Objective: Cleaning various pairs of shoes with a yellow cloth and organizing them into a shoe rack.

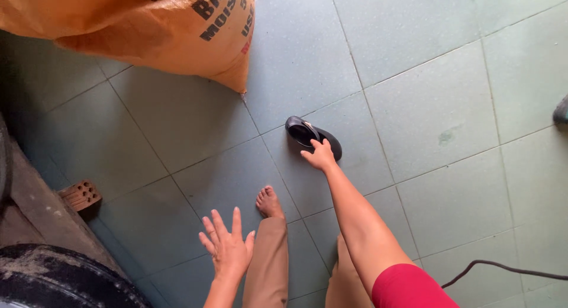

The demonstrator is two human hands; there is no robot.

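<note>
A black sandal (pixel 309 135) lies on the green tiled floor (pixel 426 107) ahead of me. My right hand (pixel 320 156) reaches down to it, fingers on its near edge; whether it grips the sandal is not clear. My left hand (pixel 228 246) hovers lower left with fingers spread and nothing in it. My bare foot (pixel 269 202) and tan trouser leg (pixel 267 260) stand between the two hands.
A large orange woven sack (pixel 148 24) with printed lettering rests at the top left. A red hollow brick (pixel 80 195) lies at the left by a concrete ledge. A black tyre (pixel 59 278) fills the bottom left corner. A black cable (pixel 503 268) runs along the lower right.
</note>
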